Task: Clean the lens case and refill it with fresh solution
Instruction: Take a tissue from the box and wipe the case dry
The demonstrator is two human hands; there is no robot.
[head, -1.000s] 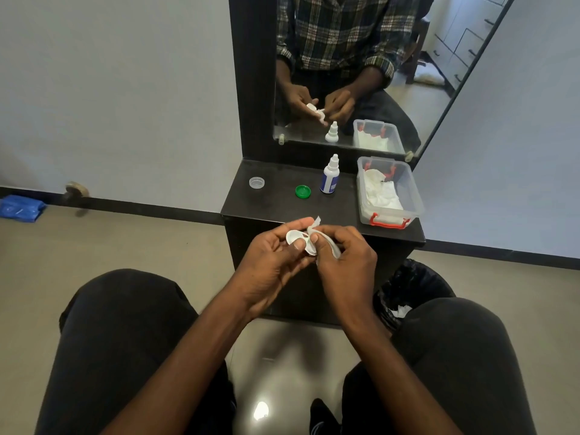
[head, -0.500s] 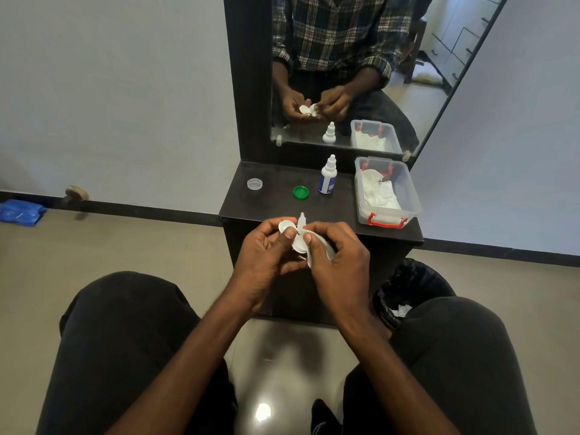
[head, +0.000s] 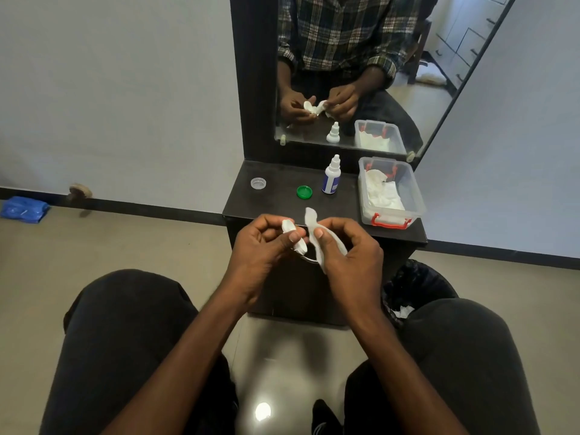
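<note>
the left hand (head: 260, 246) grips the white lens case (head: 295, 237) just in front of the dark dresser top (head: 282, 202), fingers curled round it and the thumb pressed across its middle, so one round cup shows above the thumb and the other below it. the right hand (head: 348, 249) is beside it, close but not touching the case, with fingers curled and the thumb pinching a white tissue (head: 314, 230); one end of the tissue stands up above the thumb and the other hangs below the palm. both hands are held in the air over the person's knees, in front of the dresser's front edge. on the dresser top, the solution bottle (head: 331, 178) stands upright near the middle, capless, with its nozzle bare. a green cap (head: 304, 192) lies just left of the bottle, and a clear cap (head: 258, 183) lies further left, near the dresser's left edge. a clear plastic box (head: 414, 196) with red clips sits at the dresser's right end and holds white tissues. a mirror (head: 361, 73) rises from the back of the dresser. on the floor to the right of the dresser a black bin (head: 414, 284) holds a scrap of white paper.
</note>
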